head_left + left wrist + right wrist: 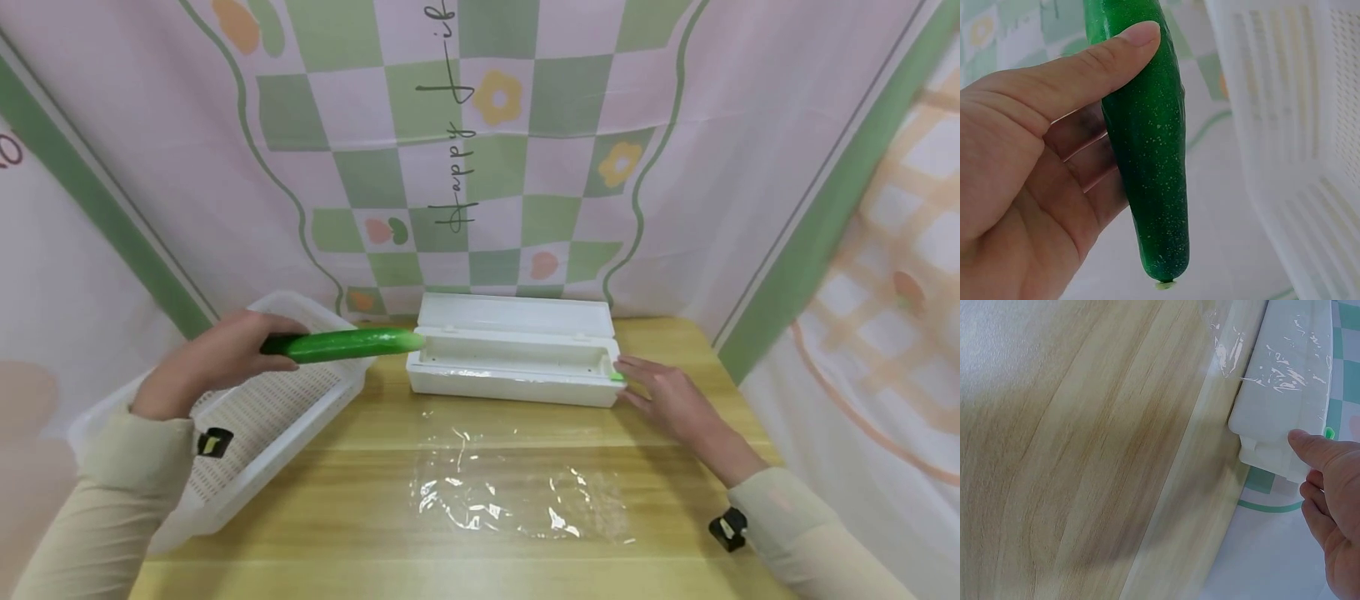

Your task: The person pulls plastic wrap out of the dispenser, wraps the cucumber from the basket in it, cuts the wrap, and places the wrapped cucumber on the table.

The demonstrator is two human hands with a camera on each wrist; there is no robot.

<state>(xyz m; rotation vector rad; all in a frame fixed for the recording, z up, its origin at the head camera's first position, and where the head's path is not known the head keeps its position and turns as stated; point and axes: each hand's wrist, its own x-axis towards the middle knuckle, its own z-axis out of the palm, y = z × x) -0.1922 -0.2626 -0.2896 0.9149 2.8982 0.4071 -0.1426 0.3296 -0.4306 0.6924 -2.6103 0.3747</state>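
My left hand (228, 358) grips a long green cucumber (360, 343) near its darker end, above the white basket. In the left wrist view the thumb lies across the cucumber (1147, 150) and the other fingers are partly hidden behind it. The cucumber's pale tip overlaps the left end of a long white cling film dispenser (510, 389), whose lid (517, 315) stands raised. At the dispenser's right end, my right hand (671, 400) holds the corner, thumb at the front, beside a small green piece (617, 377). Clear cling film (517, 500) stretches from the dispenser over the table.
A white perforated basket (277, 462) stands on the left of the wooden table (337, 533). Behind the table hangs a green and pink checked cloth (495, 167). Fabric also borders both sides.
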